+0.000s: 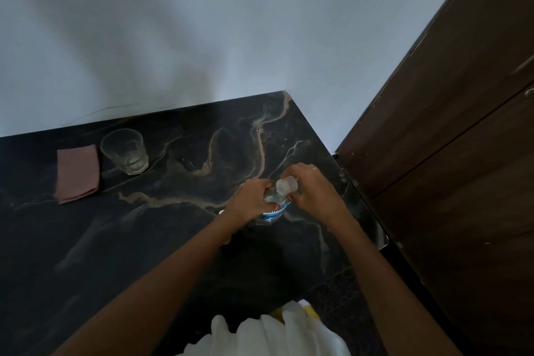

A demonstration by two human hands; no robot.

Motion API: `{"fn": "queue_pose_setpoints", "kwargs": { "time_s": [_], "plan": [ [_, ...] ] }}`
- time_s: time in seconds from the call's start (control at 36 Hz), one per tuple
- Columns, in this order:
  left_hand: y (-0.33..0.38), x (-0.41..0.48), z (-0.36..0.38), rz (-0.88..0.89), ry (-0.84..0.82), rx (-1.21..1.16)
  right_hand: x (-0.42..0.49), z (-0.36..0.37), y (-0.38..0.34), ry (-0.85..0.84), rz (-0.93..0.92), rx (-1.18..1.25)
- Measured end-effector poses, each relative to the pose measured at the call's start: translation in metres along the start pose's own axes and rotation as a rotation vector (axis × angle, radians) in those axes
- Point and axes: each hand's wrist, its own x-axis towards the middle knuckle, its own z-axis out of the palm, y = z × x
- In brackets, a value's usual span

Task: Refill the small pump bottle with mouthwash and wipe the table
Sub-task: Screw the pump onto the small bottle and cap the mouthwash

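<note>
A clear mouthwash bottle (274, 211) with a blue and white label stands on the dark marble table (144, 240), near its right edge. My left hand (251, 202) grips the bottle around its shoulder. My right hand (312, 193) holds a translucent cap (286, 184) just above the bottle's neck. A folded pink cloth (77, 172) lies at the far left of the table. Something small and pale (222, 212) peeks out beside my left wrist; I cannot tell what it is. I cannot make out a small pump bottle.
An empty clear glass (124, 151) stands next to the pink cloth at the back left. A dark wooden cabinet (450, 153) rises close to the table's right edge. A pale wall (202, 23) runs behind the table.
</note>
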Motion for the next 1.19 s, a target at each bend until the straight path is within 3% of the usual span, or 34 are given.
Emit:
{"fn": "queue_pose_setpoints", "kwargs": {
  "time_s": [0.25, 0.64, 0.86, 1.19],
  "plan": [
    [-0.001, 0.000, 0.001, -0.002, 0.010, 0.003, 0.004, 0.004, -0.009, -0.109, -0.072, -0.125],
    [-0.003, 0.001, 0.001, -0.002, 0.013, -0.038, 0.005, 0.009, -0.006, -0.092, 0.131, -0.145],
    [-0.001, 0.002, 0.002, -0.043, 0.000, 0.010, 0.002, -0.005, -0.006, -0.208, -0.086, -0.131],
    [0.000, 0.001, 0.001, -0.023, -0.003, 0.000, 0.003, -0.001, -0.012, -0.122, 0.031, -0.060]
  ]
}}
